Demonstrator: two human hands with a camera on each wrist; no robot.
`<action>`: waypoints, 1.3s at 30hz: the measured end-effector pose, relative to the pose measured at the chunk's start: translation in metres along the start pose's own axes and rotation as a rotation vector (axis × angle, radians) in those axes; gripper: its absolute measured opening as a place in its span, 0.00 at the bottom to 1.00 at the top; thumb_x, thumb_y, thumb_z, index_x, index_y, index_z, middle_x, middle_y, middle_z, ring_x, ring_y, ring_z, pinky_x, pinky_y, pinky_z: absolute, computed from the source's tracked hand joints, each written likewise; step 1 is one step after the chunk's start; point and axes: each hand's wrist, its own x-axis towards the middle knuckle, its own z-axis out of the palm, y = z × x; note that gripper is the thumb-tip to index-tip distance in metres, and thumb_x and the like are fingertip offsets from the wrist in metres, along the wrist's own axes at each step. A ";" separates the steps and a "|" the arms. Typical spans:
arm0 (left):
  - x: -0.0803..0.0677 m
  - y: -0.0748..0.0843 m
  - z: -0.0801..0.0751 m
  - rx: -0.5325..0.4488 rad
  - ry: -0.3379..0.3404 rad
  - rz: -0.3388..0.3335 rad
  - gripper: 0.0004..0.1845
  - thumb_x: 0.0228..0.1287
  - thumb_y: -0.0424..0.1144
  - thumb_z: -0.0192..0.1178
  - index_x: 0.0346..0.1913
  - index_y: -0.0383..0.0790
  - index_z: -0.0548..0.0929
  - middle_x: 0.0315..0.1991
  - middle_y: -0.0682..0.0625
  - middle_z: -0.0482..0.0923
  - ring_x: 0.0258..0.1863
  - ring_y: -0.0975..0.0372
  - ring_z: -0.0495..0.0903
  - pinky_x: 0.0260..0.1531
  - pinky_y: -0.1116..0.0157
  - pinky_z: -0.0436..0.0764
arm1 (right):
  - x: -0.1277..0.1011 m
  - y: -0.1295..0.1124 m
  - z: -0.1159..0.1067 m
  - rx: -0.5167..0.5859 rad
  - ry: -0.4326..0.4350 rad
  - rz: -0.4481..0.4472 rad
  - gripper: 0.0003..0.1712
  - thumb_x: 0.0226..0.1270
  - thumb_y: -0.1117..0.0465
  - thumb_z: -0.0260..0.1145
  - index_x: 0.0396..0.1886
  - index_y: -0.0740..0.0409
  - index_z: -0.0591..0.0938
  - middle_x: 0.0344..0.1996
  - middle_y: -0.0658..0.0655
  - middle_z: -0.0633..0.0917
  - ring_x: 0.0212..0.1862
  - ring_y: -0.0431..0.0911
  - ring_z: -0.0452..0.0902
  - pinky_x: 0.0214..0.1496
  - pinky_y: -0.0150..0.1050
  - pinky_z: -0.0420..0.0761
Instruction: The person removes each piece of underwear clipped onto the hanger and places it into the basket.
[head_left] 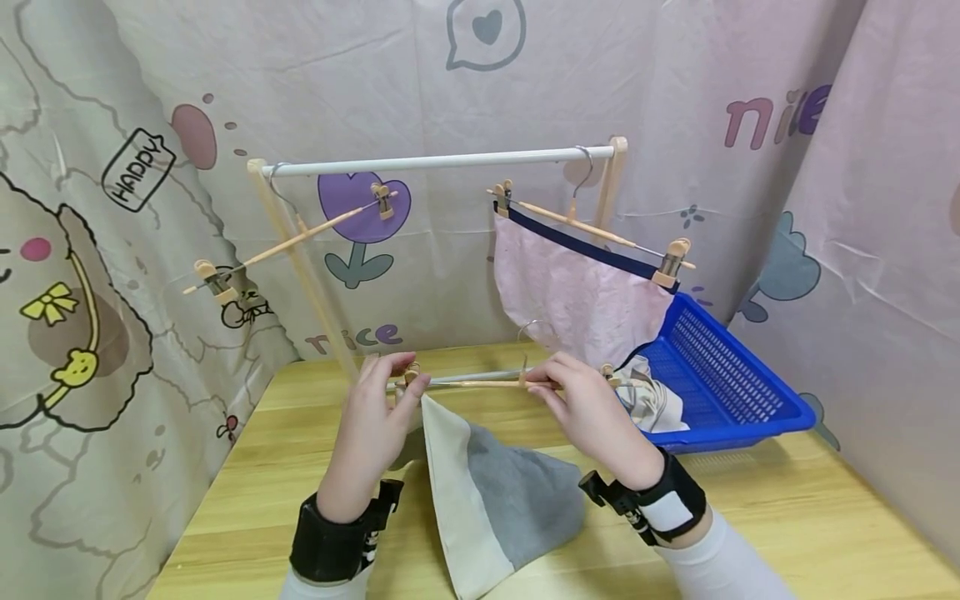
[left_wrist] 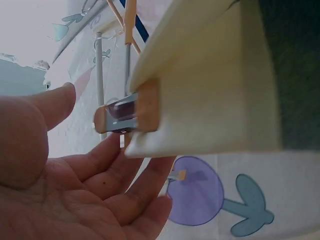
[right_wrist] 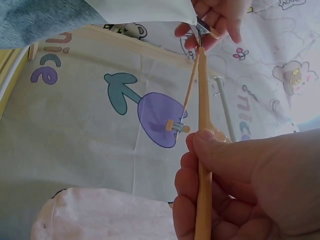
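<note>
My right hand (head_left: 588,408) grips the wooden bar of a trouser hanger (head_left: 476,383), held level above the table; in the right wrist view thumb and fingers close round the bar (right_wrist: 204,90). From the hanger's left clip (left_wrist: 148,105) hangs a grey garment (head_left: 525,492) with a cream band, its free side drooping toward the right. My left hand (head_left: 378,408) is around that clip. In the left wrist view its thumb stands away from the clip, with the loosely bent fingers beneath it. The hanger's right clip (head_left: 609,375) is partly hidden behind my right hand.
Behind the hands stands a wooden rack with a white rail (head_left: 442,161). A bare clip hanger (head_left: 300,237) hangs at its left, another with a pink garment (head_left: 570,275) at its right. A blue basket (head_left: 750,433) holding crumpled cloth (head_left: 648,400) sits right on the wooden table (head_left: 247,508).
</note>
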 end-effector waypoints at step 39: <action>0.031 -0.003 -0.001 -0.196 -0.244 -0.061 0.10 0.74 0.39 0.64 0.50 0.36 0.84 0.43 0.45 0.83 0.39 0.58 0.76 0.42 0.67 0.76 | -0.015 0.027 0.011 0.059 0.022 0.044 0.05 0.66 0.68 0.72 0.39 0.57 0.87 0.37 0.51 0.85 0.38 0.41 0.80 0.40 0.39 0.80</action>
